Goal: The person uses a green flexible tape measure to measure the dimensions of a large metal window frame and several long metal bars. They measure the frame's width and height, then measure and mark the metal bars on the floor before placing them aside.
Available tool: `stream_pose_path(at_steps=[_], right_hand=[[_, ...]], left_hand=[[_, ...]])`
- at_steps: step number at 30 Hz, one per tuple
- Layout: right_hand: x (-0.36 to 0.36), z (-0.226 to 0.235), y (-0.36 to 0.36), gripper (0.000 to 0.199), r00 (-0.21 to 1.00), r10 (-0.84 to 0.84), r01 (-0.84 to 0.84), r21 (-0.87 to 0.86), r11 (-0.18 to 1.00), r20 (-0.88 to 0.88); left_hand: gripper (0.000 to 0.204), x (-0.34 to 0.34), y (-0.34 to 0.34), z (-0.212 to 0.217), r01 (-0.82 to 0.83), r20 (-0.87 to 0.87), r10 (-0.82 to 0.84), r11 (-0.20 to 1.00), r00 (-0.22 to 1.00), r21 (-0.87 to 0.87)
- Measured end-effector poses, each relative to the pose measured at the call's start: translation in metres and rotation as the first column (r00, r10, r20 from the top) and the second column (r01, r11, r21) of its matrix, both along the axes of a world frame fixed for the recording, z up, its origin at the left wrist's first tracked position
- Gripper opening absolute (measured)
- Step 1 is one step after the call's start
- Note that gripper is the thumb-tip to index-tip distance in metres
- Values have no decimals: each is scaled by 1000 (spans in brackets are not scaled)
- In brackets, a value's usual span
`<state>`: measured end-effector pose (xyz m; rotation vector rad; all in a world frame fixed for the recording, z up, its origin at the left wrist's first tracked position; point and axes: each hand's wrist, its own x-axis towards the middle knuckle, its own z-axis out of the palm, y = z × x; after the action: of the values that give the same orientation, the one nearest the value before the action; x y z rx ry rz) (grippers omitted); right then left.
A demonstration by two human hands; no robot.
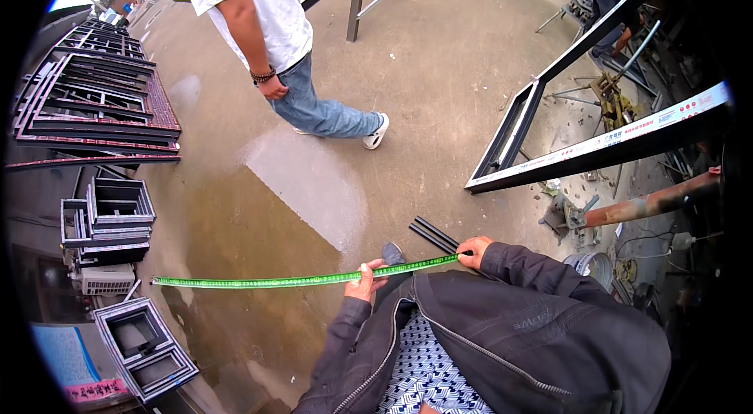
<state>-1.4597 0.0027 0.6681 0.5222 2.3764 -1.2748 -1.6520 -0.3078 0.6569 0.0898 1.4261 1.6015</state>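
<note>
The left hand (365,282) pinches a green tape measure (302,279) that reaches out over the concrete floor (439,61). The right hand (472,250) holds the tape's other end beside 2 dark strips (432,234). Another person (263,30) in jeans stands ahead, stacked metal frames (98,100) to the left.

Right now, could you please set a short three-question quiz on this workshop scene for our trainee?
1. True or false: both hands hold the green tape measure.
2. Which hand is at the tape's end beside the black strips: A) left hand, B) right hand?
3. Fill in: the free end of the tape reaches toward the person's ____ side.

Key: 1 true. 2 B. 3 left; it stretches above the concrete floor toward the stacked frames.
</note>
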Motion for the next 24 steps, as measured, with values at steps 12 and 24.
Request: stream_pose_path(at_steps=[12, 24], right_hand=[[-143, 16, 33, 27, 984, -147, 155, -90, 984, 96], [-371, -40, 172, 27, 997, -68, 73, -139, 988, 41]], left_hand=[[57, -173, 51, 11, 146, -62, -151, 987, 987, -72], [38, -381, 152, -3, 85, -137, -109, 981, 985, -173]])
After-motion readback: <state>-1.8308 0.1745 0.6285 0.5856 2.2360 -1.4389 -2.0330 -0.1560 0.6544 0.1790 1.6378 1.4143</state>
